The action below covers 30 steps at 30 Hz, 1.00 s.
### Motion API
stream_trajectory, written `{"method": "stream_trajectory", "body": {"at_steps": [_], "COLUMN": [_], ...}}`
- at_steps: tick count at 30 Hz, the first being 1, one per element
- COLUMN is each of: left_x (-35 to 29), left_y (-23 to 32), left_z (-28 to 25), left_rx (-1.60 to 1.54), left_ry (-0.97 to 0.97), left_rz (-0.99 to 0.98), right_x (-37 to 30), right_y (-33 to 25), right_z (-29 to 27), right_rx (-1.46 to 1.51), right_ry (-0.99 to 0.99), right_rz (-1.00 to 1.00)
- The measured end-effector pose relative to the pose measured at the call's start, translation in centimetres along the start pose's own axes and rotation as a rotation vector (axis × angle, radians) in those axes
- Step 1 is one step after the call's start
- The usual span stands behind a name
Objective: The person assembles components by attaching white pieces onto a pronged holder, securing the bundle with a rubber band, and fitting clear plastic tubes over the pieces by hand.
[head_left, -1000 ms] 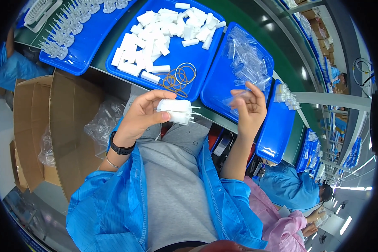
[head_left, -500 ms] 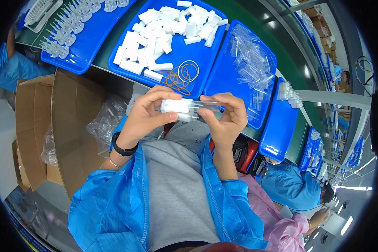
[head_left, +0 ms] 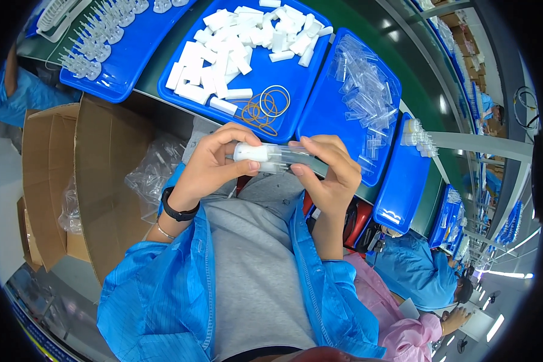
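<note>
My left hand is closed round a white plastic part, a base with white blocks and thin pins, lying on its side in front of my chest. Between the thumb and fingers of my right hand is a clear plastic tube. Its left end reaches over the pins and against the white block. A second clear piece shows just below, partly hidden by my fingers. Beyond my hands, white blocks lie heaped in a blue tray, with tan rubber bands at its near corner.
Clear tubes fill another blue tray to the right. Pinned white bases stand in a blue tray at the far left. A narrow tray holds assembled pieces. An open cardboard box stands at left; co-workers sit right.
The clear tube in my right hand has moved left, over the pins and up to the white block. My left hand keeps its hold, nearly still.
</note>
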<state>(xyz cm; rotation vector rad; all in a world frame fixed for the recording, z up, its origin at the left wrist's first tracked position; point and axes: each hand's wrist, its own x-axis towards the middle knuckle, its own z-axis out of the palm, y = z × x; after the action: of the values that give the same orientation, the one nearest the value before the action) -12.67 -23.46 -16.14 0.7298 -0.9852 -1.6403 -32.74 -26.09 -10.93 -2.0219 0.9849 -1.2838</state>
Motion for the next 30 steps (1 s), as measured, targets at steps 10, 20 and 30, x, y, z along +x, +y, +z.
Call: {"method": "stream_trajectory", "body": {"at_steps": [10,20,30], "left_x": [0.1,0.0,0.0], "left_y": [-0.3,-0.3,-0.5], "left_z": [-0.1,0.1,0.5], "left_rx": [0.026,0.019,0.229], "left_ry": [-0.018,-0.016,0.09], "left_rz": [0.031,0.04,0.175], "right_x": [-1.0,-1.4,-1.9], "right_y": [0.1,0.1,0.6], "right_z": [-0.6,-0.4,0.0], "right_rx": [0.137,0.143,0.268], "right_ry": [0.021,0.04,0.051], "right_rz": [0.138,0.173,0.21]}}
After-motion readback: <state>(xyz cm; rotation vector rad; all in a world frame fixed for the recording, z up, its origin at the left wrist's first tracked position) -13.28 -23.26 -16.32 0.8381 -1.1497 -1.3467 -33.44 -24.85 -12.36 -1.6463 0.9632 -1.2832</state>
